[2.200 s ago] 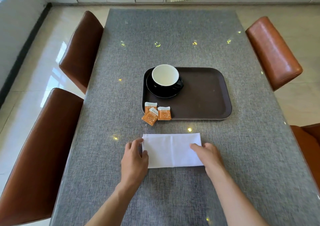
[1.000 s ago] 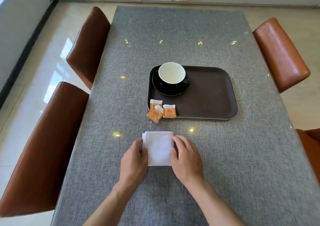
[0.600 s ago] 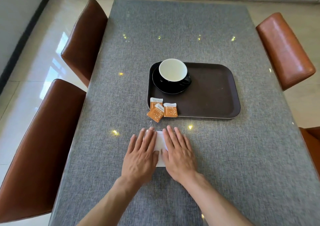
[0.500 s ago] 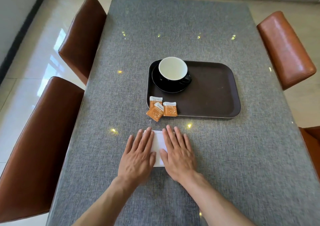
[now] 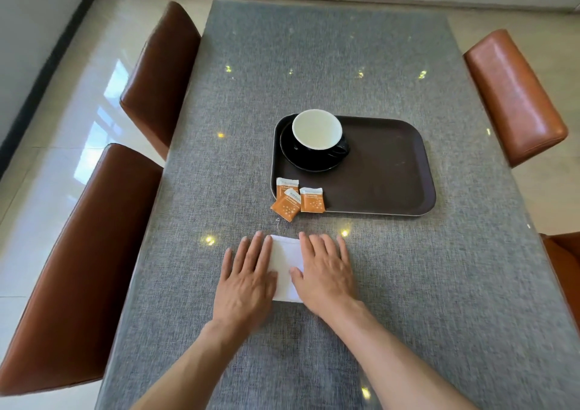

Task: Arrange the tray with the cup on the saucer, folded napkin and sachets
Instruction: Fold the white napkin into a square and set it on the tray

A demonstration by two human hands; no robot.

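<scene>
Napkin [image 5: 286,265]: white, folded small, laid flat on the grey tabletop [image 5: 408,300] just short of the tray [image 5: 386,171]. It is pressed at its sides by the left hand [image 5: 248,279] and right hand [image 5: 326,273], each grip spread flat, nothing grasped. Cup [image 5: 317,130] is seated on the black saucer [image 5: 309,160] in the tray's far-left corner. Three orange sachets [image 5: 296,201] are grouped at the near-left corner, one overhanging the rim.

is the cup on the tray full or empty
Empty: the cup stands upright on its saucer and its white inside shows bare, with no liquid in it.
</scene>
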